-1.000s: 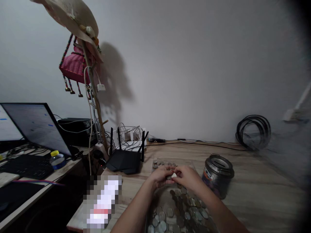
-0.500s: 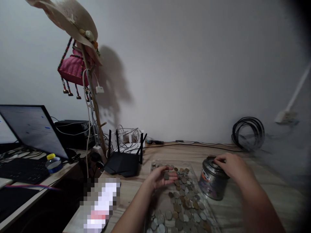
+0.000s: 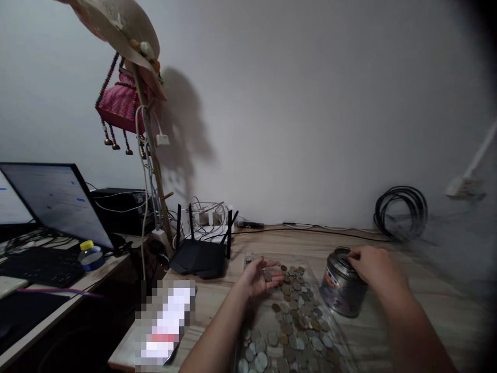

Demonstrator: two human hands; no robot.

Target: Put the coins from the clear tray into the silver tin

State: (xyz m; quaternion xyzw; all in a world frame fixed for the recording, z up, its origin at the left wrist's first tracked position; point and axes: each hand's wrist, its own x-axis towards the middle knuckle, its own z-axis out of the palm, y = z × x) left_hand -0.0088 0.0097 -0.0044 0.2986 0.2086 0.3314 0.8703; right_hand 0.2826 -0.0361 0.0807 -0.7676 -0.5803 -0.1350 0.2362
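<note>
Coins (image 3: 301,318) strewn over a clear tray (image 3: 264,315), silver and brassy mixed, many overlapping, with a bare patch left of the middle. My left hand (image 3: 253,280) is over the tray's far part, palm up, fingers spread and loosely curled; at least 1 coin lies on them. Tin (image 3: 341,298) upright just right of the tray: grey metal, an orange patch on its side. My right hand (image 3: 375,267) is at the tin's top, fingers bunched and pointing down onto the lid; cannot tell whether they pinch a coin. Tray and tin share a wood-grained surface (image 3: 272,241). Left of the tray, a pixelated patch (image 3: 165,326) near the surface's edge; beyond it, a black router (image 3: 200,258), antennas up. Black cable (image 3: 380,207) coiled against the wall at far right. Further left: 2 screens (image 3: 58,202), a yellow-capped bottle (image 3: 91,259), a keyboard (image 3: 41,267). Above, a hat (image 3: 128,31) and pink bag (image 3: 118,109) hang on a stand (image 3: 158,181).
</note>
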